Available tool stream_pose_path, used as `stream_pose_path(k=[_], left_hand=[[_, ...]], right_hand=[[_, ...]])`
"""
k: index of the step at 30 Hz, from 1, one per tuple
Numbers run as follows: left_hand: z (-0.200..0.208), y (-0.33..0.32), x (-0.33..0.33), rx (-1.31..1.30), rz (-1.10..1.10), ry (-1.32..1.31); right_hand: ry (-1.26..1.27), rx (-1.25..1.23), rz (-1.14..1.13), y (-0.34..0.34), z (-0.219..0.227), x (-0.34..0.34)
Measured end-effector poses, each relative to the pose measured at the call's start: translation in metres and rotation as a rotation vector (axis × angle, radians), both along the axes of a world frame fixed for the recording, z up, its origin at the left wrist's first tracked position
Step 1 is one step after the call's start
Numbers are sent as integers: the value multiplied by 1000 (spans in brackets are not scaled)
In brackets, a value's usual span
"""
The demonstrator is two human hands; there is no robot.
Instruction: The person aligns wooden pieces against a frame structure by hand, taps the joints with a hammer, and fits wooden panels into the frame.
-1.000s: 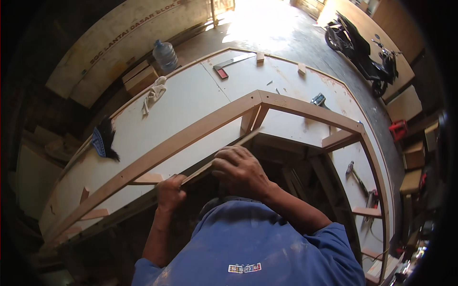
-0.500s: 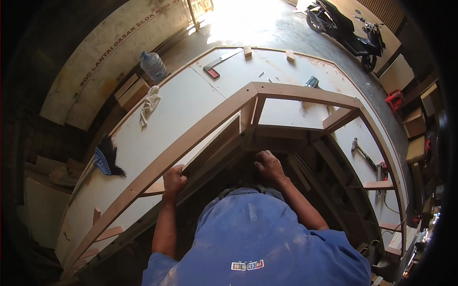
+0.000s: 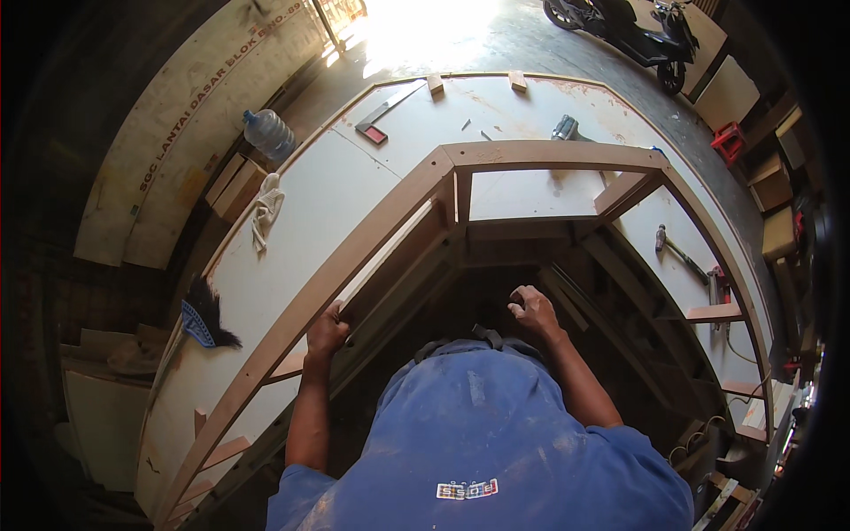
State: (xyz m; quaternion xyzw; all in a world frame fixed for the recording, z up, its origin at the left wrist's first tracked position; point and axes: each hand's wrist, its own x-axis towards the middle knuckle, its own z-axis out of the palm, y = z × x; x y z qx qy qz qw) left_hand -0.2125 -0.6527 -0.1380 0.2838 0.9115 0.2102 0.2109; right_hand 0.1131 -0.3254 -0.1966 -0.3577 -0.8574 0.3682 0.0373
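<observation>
A curved, angled wooden frame [image 3: 496,155] stands on short wooden pieces above a white-topped panel [image 3: 345,212] that wraps around me. My left hand [image 3: 328,332] is closed in a fist at the inner edge of the frame's left rail. Whatever is inside those fingers is hidden. Over the dark opening in the middle hovers my right hand [image 3: 534,311], fingers curled inward and apart from the frame; anything between them is too small to make out.
On the panel lie a try square [image 3: 376,128], a cordless drill [image 3: 567,128], a hammer [image 3: 677,252], a brush [image 3: 204,314] and a pale glove or rag [image 3: 266,212]. Two wood blocks sit at the far edge. Beyond are a water jug [image 3: 268,133] and a motorbike [image 3: 629,40].
My right hand has shifted to the right, away from the far left corner of the opening. The left hand stays by the rail. The whole view has turned slightly.
</observation>
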Motion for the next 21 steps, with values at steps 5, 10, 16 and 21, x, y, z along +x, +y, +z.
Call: stream_pose_path(k=[5, 10, 16, 21], left_hand=[[2, 4, -1, -40, -17, -4], [7, 12, 0, 29, -49, 17], [19, 23, 2, -65, -58, 6], [15, 20, 2, -70, -34, 24]], right_hand=[[-6, -25, 8, 4, -5, -3], [-42, -72, 11, 7, -12, -4], [-57, -111, 12, 13, -16, 0], [-76, -133, 28, 17, -27, 5]])
